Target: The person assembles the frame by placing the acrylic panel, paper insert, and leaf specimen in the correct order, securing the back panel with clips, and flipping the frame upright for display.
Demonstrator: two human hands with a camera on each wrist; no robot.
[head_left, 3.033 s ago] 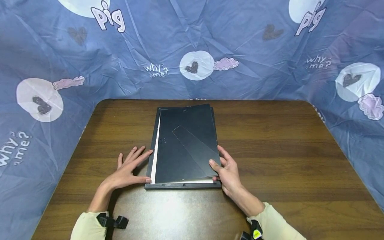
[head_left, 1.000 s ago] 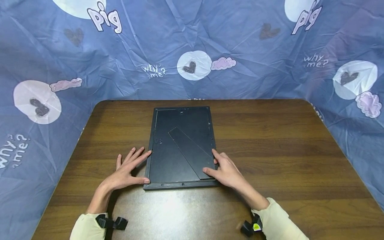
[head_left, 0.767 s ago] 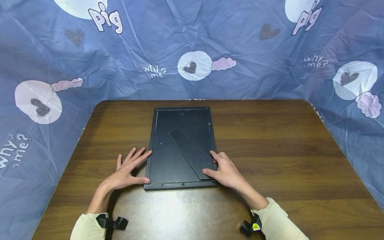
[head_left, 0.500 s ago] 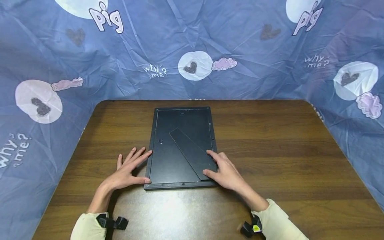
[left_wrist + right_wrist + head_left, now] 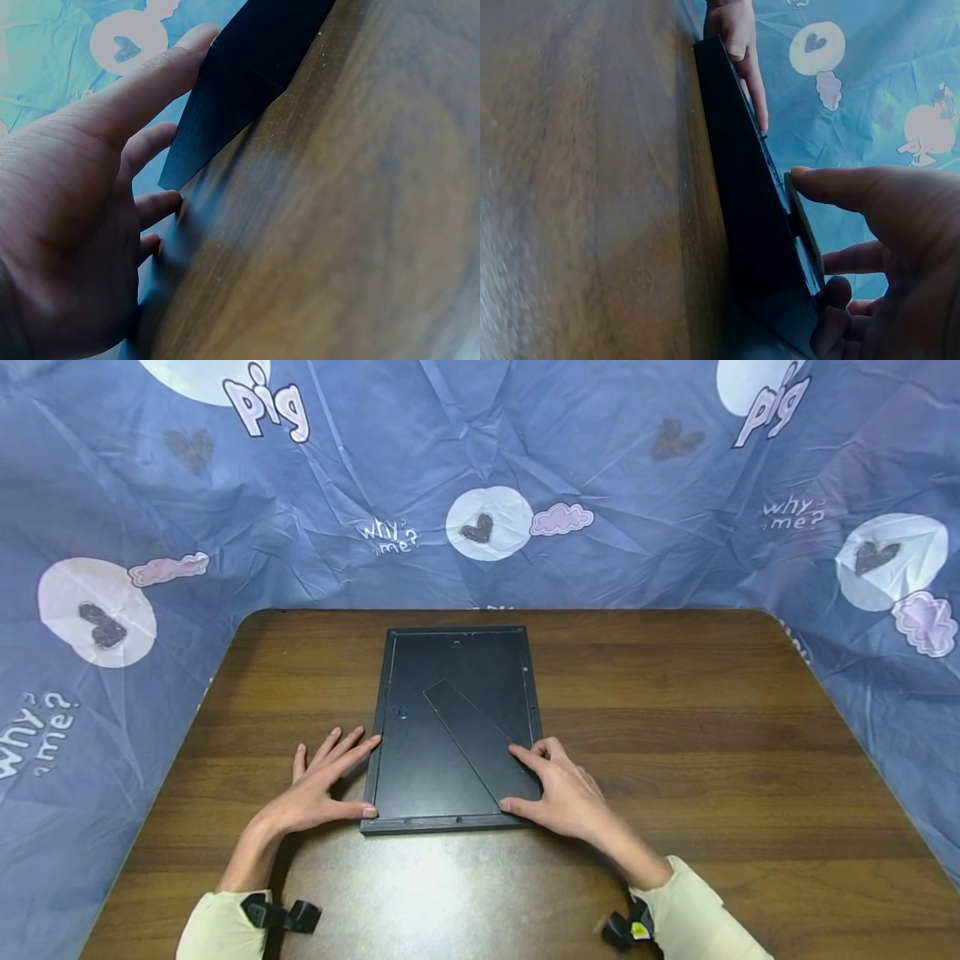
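A black picture frame (image 5: 427,760) lies face down on the table in the head view, its dark backing board set inside the rim. A slanted stand leg (image 5: 468,727) runs across that board; in the right wrist view a narrow gap shows between the leg (image 5: 802,217) and the frame. My left hand (image 5: 315,793) rests at the frame's lower left, fingers spread, thumb and index finger touching the rim. My right hand (image 5: 566,789) is at the lower right, thumb and index finger on opposite edges of the leg's wide end. Its other fingers curl by the frame's side.
The brown wooden table (image 5: 675,735) extends to both sides of the frame, with a bright reflection in front. A blue patterned cloth (image 5: 480,443) hangs behind the table and along its sides. Black wrist straps circle both pale sleeves.
The backing board, earlier tilted with white showing beneath, now sits level in the frame. My right thumb and index finger have moved inward from the frame's edge onto the leg. My left hand stays put.
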